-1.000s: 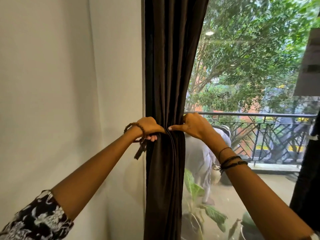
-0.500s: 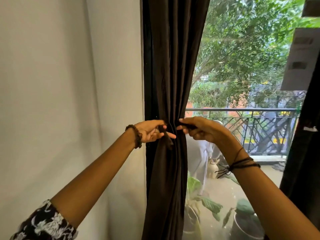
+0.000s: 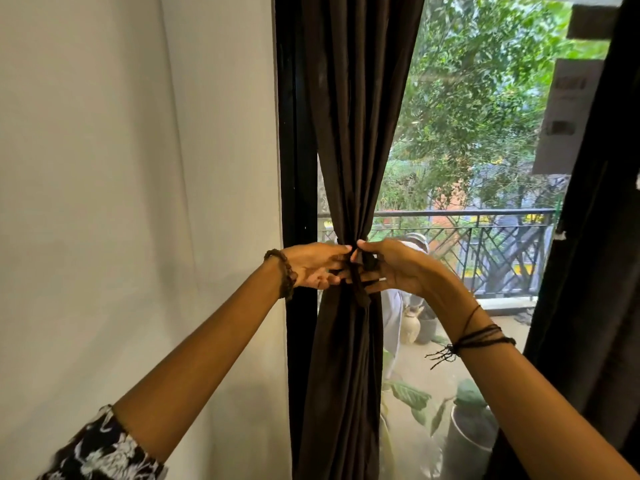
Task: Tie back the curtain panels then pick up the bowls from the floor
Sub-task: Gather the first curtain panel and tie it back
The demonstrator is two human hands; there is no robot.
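Dark brown curtain panel (image 3: 349,133), centre frame, cinched at mid-height by a fabric tie-back (image 3: 358,278). Left hand (image 3: 317,268) and right hand (image 3: 391,268) each pinch a tie end at the knot. Cloth soft, light, slack; judged best held near the knot. Bowls not visible.

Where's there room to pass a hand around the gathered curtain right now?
Free: the gap between the window frame and the curtain panel above the hands, and the open glass to its right up to the second curtain panel. Crowded: the cinch, where left hand and right hand work the tie-back.
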